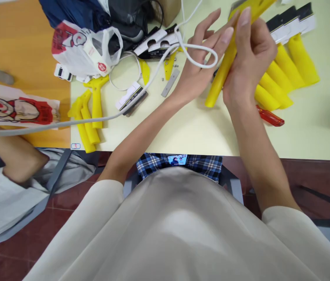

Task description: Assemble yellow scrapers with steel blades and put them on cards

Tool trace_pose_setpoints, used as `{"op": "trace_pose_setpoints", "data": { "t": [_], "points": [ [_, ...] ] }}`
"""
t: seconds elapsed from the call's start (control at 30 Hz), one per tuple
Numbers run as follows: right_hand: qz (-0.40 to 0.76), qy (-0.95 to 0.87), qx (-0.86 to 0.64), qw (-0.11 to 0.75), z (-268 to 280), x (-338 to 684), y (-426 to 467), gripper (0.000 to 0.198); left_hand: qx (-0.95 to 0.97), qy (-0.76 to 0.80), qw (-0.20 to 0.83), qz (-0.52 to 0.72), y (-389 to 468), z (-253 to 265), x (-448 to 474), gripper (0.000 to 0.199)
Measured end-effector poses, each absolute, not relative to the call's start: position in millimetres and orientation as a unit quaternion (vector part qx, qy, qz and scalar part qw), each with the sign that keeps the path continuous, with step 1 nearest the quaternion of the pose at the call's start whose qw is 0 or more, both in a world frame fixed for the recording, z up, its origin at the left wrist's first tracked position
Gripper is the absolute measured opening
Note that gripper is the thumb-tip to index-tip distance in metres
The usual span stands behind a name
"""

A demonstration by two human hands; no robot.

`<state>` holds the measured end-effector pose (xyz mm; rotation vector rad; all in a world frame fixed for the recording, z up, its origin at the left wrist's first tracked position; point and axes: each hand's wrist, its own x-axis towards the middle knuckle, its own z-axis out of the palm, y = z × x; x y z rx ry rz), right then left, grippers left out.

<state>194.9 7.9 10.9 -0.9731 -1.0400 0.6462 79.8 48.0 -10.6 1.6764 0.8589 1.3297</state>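
Note:
Up at the top right of the head view, a yellow scraper [222,78] is held at a slant above the table, its flat head running out of the frame. My right hand [248,58] is closed around it, thumb pressed on the part where handle meets head. My left hand [201,58] reaches in from the left, thumb and a finger against the scraper's edge; any small part between them is hidden. Beneath my right hand are several yellow handles [282,78] and a red-handled tool [272,116]. Left of my left hand lie a grey metal strip [170,82] and flat yellow plates [144,71].
A white cable [94,120] loops across in front of my left hand. More yellow scrapers [96,102], a small box [131,97] and a plastic bag [80,48] are at left. Black-and-white packages [292,24] lie at upper right. Another person's arm [21,156] rests at far left.

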Motion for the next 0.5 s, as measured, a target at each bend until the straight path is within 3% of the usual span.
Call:
{"op": "trace_pose_setpoints", "data": {
  "t": [0.1,0.33,0.4,0.5],
  "points": [
    [0.358,-0.429,-0.457,0.692,-2.2,195.2,16.2,0.069,0.743,0.331,0.347,0.467,48.1,-14.7,65.0,0.031],
    [0.583,-0.36,-0.416,0.598,-8.2,180.6,3.8,0.028,0.817,0.29,0.216,0.449,56.1,-21.9,18.0,0.031],
    [0.619,-0.343,-0.414,0.573,-7.7,171.6,-3.7,0.027,0.79,0.306,0.233,0.478,45.6,-18.9,8.2,0.021],
    [0.659,-0.305,-0.413,0.549,-8.7,162.9,-12.8,0.024,0.684,0.361,0.37,0.515,24.5,-13.6,5.5,0.01]
  ]
}}
